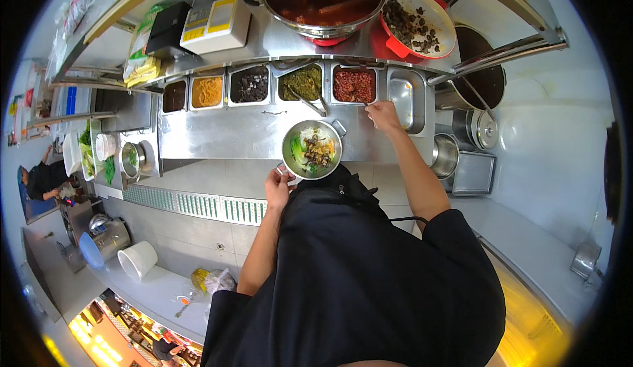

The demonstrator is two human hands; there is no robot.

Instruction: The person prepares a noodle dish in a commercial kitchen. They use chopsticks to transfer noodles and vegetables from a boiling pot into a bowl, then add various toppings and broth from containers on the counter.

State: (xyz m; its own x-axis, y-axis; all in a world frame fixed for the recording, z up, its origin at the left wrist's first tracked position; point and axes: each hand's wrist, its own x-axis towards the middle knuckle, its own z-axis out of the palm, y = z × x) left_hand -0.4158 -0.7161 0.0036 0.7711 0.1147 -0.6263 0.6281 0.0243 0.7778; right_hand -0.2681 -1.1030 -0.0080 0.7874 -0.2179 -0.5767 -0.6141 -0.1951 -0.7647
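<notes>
A two-handled metal bowl [312, 149] with white noodles, green leaves and dark and yellow toppings stands over the counter's front edge. My left hand [278, 184] grips its near left handle. My right hand [384, 115] is at the front rim of the steel tray of red topping [354, 84], its fingers closed on the end of a thin utensil that reaches into the tray. To the left are trays of chopped green pickles [301, 83] with metal tongs [307, 101] in them, black fungus-like pieces [250, 88], and orange-yellow shreds [206, 91].
On the shelf above stand a large pot of red-brown broth [324, 1], a red-handled pan of dark pieces [418, 23] and a white machine [216, 25]. A steel tray [406, 100] sits right of my right hand. Another person [44, 179] is at far left.
</notes>
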